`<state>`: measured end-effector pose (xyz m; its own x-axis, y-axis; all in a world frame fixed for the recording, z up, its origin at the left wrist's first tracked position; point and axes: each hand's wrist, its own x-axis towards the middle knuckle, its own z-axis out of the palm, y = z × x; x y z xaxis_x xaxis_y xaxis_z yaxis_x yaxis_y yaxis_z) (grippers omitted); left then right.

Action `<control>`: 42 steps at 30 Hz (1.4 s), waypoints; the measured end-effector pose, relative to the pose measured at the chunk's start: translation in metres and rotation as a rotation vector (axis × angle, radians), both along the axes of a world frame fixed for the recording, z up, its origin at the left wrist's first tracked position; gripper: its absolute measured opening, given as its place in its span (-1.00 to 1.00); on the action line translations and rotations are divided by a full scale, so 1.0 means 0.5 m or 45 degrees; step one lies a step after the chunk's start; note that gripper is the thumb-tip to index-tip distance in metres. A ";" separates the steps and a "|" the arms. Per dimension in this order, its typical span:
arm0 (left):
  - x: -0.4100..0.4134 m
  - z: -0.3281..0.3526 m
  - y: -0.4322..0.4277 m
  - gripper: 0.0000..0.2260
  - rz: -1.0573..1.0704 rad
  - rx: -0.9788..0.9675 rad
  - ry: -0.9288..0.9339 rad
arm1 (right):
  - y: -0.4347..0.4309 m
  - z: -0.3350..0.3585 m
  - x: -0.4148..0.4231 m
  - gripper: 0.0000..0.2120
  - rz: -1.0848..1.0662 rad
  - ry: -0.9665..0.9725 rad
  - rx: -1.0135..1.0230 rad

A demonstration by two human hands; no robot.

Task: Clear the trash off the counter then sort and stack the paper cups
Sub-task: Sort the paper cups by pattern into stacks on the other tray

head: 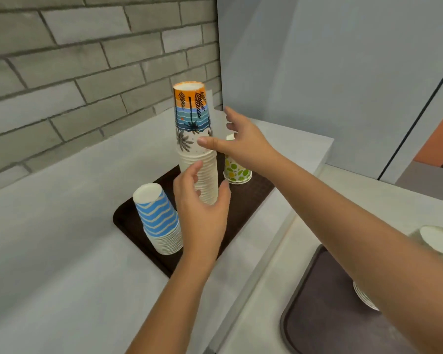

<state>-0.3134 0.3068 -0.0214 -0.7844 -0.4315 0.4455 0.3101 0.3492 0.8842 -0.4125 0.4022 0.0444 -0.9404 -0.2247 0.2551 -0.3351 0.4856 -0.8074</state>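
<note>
Head view: tray [128, 223] carries the tall cup stack [192, 116] gripped by left hand [202, 213]; right hand [243, 144] spread open.

Palm-print stack [193, 139]: tall, inverted, upright. Blue-wave stack [159, 218]: shorter, inverted, at its 8 o'clock. Lime-dot cup [237, 171]: inverted, 3 o'clock.
</note>
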 end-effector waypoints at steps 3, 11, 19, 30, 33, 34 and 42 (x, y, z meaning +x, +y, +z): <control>0.008 -0.026 0.053 -0.71 -0.194 -0.060 -0.018 | 0.103 -0.032 0.072 -0.22 -0.173 0.109 0.081; 0.015 -0.122 0.226 -0.81 -0.701 -0.070 -0.307 | 0.444 -0.164 0.287 -0.45 -0.939 0.337 0.387; 0.019 -0.227 0.344 -0.79 -0.886 -0.141 -0.591 | 0.563 -0.330 0.340 0.11 -1.054 -0.080 -0.139; 0.029 -0.326 0.393 -0.88 -0.885 -0.264 -0.796 | 0.584 -0.417 0.315 -0.28 -1.022 -0.219 -0.256; 0.033 -0.339 0.401 -0.88 -0.882 -0.277 -0.842 | 0.578 -0.411 0.317 -0.32 -1.054 -0.200 -0.199; 0.034 -0.342 0.403 -0.88 -0.879 -0.280 -0.850 | 0.575 -0.410 0.319 -0.33 -1.060 -0.195 -0.188; 0.045 -0.353 0.406 -0.82 -0.877 -0.382 -0.868 | 0.554 -0.401 0.338 -0.36 -1.028 -0.182 -0.173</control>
